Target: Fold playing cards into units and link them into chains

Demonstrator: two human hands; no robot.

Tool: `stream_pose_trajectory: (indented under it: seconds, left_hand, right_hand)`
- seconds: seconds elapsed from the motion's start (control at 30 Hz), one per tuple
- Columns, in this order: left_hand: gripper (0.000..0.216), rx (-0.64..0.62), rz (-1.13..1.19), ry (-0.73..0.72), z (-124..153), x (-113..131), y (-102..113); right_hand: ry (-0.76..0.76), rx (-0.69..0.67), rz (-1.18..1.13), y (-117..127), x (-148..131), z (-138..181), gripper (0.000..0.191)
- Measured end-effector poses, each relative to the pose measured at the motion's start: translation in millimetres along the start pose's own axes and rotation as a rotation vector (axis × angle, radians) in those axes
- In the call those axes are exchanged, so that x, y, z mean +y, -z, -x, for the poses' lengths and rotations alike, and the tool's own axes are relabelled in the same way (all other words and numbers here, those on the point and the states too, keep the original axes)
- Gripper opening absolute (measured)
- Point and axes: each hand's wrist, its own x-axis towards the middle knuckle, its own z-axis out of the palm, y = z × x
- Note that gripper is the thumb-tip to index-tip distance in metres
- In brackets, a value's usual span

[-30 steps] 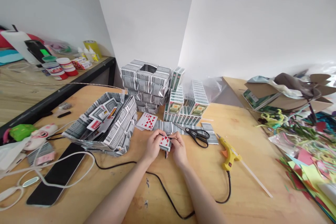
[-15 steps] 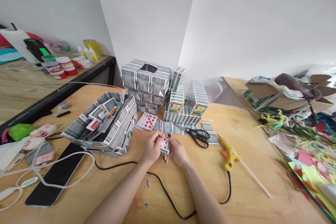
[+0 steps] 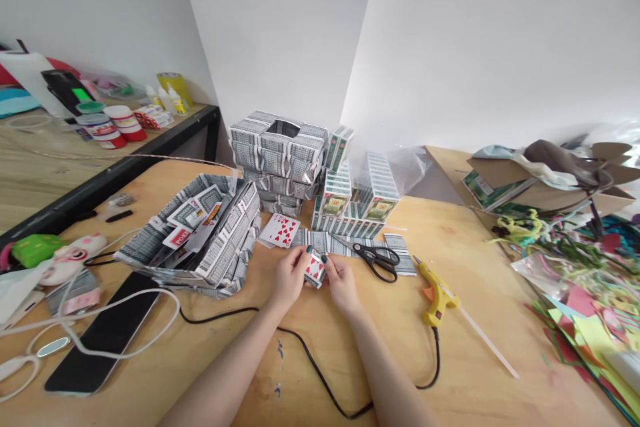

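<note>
A playing card (image 3: 315,268) with red hearts, its edges folded, is held between my two hands over the table. My left hand (image 3: 291,276) grips its left side, thumb on top. On its right side, my right hand (image 3: 342,284) pinches it the same way. Just behind lie a small pile of playing cards (image 3: 281,231), face up, and a row of grey-backed cards (image 3: 320,240). Black-handled scissors (image 3: 377,259) rest on that row, right of my right hand. Farther right is a yellow glue gun (image 3: 439,295) with a glue stick in it.
A basket made of folded cards (image 3: 220,253) holds loose cards and packets at left. Behind stand a folded-card box (image 3: 278,153) and stacked card packs (image 3: 350,207). A black cord (image 3: 320,363) crosses under my forearms. A phone (image 3: 103,340) lies left; coloured scraps (image 3: 585,327) lie right.
My fingers have shifted to the card's two sides, thumbs now near its upper edge. The card's heart face shows more fully. Everything else stays in place.
</note>
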Motion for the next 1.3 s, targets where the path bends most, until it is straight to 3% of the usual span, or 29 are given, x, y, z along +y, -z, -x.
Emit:
stream_pose_trajectory:
  seconds: [0.23, 0.43, 0.87, 1.3]
  left_hand:
    - [0.028, -0.047, -0.031, -0.033, 1.6, -3.4, -0.3]
    - [0.028, -0.041, -0.154, -0.096, -1.1, -2.6, -0.2]
    - [0.020, -0.014, -0.491, -0.361, 4.2, -12.7, -3.5]
    - [0.024, -0.006, -0.541, -0.327, 4.9, -9.4, -0.9]
  right_hand:
    - [0.096, 0.027, 0.152, 0.0, -3.2, 2.0, 0.031]
    - [0.119, 0.076, 0.154, 1.1, -5.4, 1.8, 0.028]
    - [0.036, -0.091, 0.057, 3.0, -14.4, 2.3, 0.034]
    - [-0.006, -0.080, 0.031, 1.0, -14.2, 1.7, 0.022]
